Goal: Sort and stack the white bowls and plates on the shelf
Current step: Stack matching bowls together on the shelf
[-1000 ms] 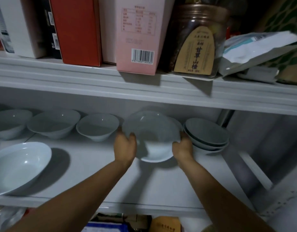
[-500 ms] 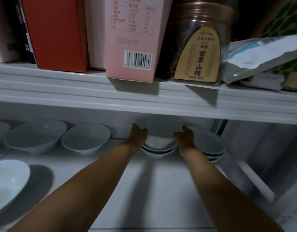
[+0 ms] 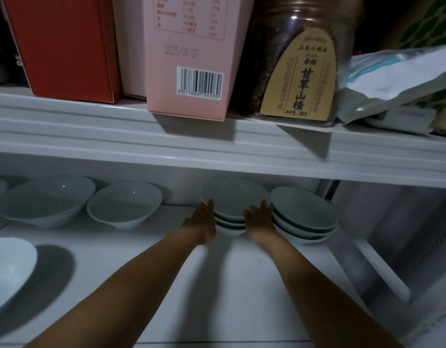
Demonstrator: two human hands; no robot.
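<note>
Centre stack [image 3: 232,197]: three white bowls nested upright at the back of the lower shelf [image 3: 216,285].
Left hand [image 3: 203,222]: pressed to the centre stack's left side, fingers [image 3: 209,205] stretched nearly straight along the bowls and curled round nothing.
Right hand [image 3: 260,221]: against the centre stack's right side, fingers likewise extended flat, wedged between it and the right stack [image 3: 304,217].
Right stack: three white bowls, just right of the centre stack.
Small bowl [image 3: 124,204]: alone, left of the centre stack.
Wide bowl [image 3: 46,199]: further left again.
Near bowl [image 3: 8,270]: well left of and in front of the centre stack, cut by the frame edge.
Upper shelf [image 3: 166,136]: above the centre stack, carrying a pink box [image 3: 191,46], a jar [image 3: 299,66], a red box [image 3: 66,46] and a bag [image 3: 392,76].
</note>
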